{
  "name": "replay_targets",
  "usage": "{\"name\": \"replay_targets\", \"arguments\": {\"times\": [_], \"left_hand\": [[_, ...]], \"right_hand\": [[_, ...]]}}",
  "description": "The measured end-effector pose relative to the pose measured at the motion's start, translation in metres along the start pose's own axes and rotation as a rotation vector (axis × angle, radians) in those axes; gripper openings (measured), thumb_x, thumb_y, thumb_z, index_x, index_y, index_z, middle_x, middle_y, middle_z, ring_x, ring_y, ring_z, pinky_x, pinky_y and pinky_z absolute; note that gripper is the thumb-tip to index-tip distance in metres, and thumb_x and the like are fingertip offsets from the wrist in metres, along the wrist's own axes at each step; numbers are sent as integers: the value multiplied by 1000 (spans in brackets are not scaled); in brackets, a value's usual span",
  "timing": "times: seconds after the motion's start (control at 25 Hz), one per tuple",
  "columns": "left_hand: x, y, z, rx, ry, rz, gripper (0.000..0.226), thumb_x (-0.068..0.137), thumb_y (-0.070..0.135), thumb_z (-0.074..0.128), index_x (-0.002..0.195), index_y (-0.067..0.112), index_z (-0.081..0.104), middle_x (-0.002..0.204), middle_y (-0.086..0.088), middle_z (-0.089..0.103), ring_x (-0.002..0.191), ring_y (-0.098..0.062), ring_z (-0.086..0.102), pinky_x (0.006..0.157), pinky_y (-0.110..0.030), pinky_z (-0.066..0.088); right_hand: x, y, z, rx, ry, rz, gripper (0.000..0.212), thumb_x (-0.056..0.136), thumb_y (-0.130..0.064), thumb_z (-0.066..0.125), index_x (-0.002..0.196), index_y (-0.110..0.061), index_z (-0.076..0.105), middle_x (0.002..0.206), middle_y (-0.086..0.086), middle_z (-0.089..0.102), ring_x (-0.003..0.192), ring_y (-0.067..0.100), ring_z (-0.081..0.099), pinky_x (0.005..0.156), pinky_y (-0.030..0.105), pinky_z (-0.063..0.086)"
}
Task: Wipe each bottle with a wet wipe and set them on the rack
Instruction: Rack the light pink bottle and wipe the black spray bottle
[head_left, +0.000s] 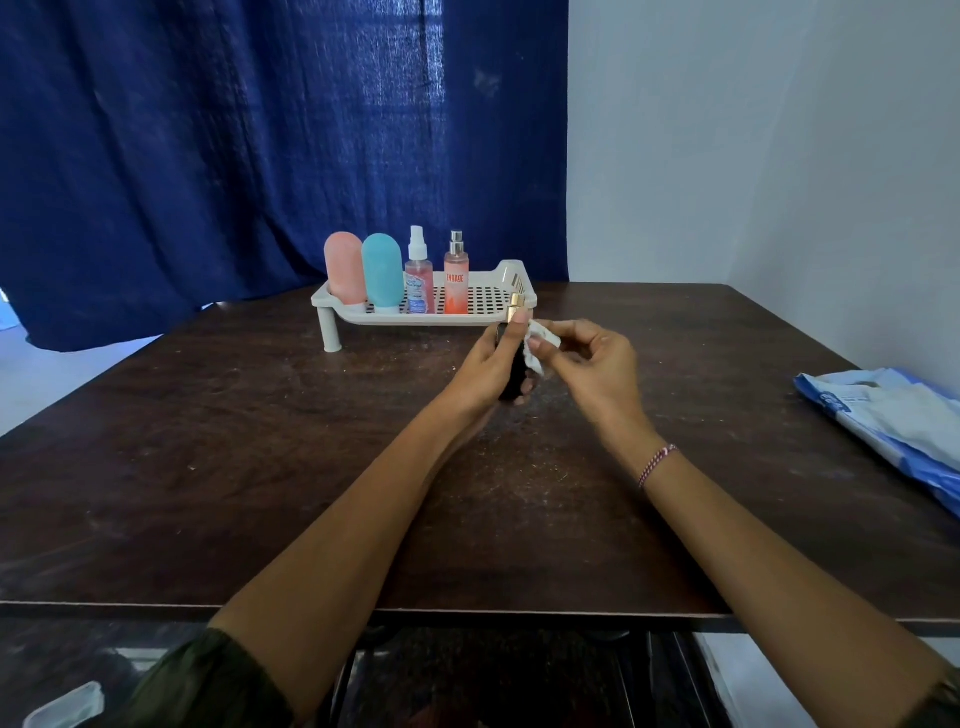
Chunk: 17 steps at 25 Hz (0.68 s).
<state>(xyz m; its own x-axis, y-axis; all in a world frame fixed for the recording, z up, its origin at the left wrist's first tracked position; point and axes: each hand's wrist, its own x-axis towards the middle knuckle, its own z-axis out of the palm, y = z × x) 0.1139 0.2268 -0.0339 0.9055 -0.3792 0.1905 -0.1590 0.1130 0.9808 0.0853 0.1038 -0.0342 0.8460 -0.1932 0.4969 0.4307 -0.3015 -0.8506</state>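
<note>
black bottle (514, 371) with gold cap held upright above dark table (260, 467), left hand (493, 369) wrapped around it, right hand (592, 364) pinching white wet wipe (540, 345) against its side, white rack (488, 304) behind holding pink bottle (344, 267), teal bottle (383, 273), two spray bottles (418, 275), blue-white bag (893, 415) at right

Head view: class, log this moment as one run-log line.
left hand: grips black bottle | right hand: pinches wipe against it | rack: four bottles standing

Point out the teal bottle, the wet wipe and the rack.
teal bottle (382, 270), head view, middle of its body.
wet wipe (544, 339), head view, crumpled fold by the fingertips.
rack (511, 275), head view, its raised end wall.
</note>
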Motion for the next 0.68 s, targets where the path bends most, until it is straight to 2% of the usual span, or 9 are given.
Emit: {"name": "replay_targets", "arguments": {"times": [0.12,0.24,0.32,0.44,0.56,0.64,0.68], "left_hand": [[-1,7,4,-351,-9,-46,51,100,43,26,135,9,41,105,-9,63,88,-14,64,72,-27,54],[0,13,2,-594,68,-70,53,101,42,22,135,7,43,109,-10,64,98,-18,63,86,-32,53],[2,14,-1,-679,145,-87,54,100,43,25,134,6,45,108,-11,64,96,-20,63,82,-34,55],[5,13,-4,-806,217,-137,54,99,45,29,134,7,46,112,-13,64,91,-24,65,59,-32,58],[2,15,-4,-836,255,-152,54,99,46,32,135,9,46,121,-17,61,90,-26,63,47,-27,54],[3,17,-4,-840,279,-135,52,99,45,32,135,9,46,125,-18,59,90,-26,63,52,-31,57],[4,17,-4,-842,295,-126,52,99,44,31,134,8,45,126,-18,58,91,-26,63,62,-36,59]], "right_hand": [[-4,-3,8,-217,27,-235,26,87,-22,62,111,-12,66,105,-3,59,95,3,56,81,12,48],[-5,-3,14,-308,-1,-384,29,89,-16,59,117,-8,62,108,4,54,102,5,50,88,14,47],[-6,-3,14,-322,-31,-467,27,86,-13,63,112,-6,64,105,6,56,101,4,51,87,12,46],[-9,-4,12,-344,-72,-534,23,81,-12,69,104,-8,68,105,5,58,105,10,55,85,17,50],[-9,-5,11,-341,-90,-542,22,79,-11,71,100,-9,68,105,3,57,105,12,56,85,21,52],[-7,-5,10,-317,-57,-519,22,79,-10,71,101,-7,67,105,3,57,104,12,57,85,19,51],[-6,-5,10,-306,-47,-505,25,80,-11,70,104,-6,66,105,3,58,104,13,57,85,19,51]]}}
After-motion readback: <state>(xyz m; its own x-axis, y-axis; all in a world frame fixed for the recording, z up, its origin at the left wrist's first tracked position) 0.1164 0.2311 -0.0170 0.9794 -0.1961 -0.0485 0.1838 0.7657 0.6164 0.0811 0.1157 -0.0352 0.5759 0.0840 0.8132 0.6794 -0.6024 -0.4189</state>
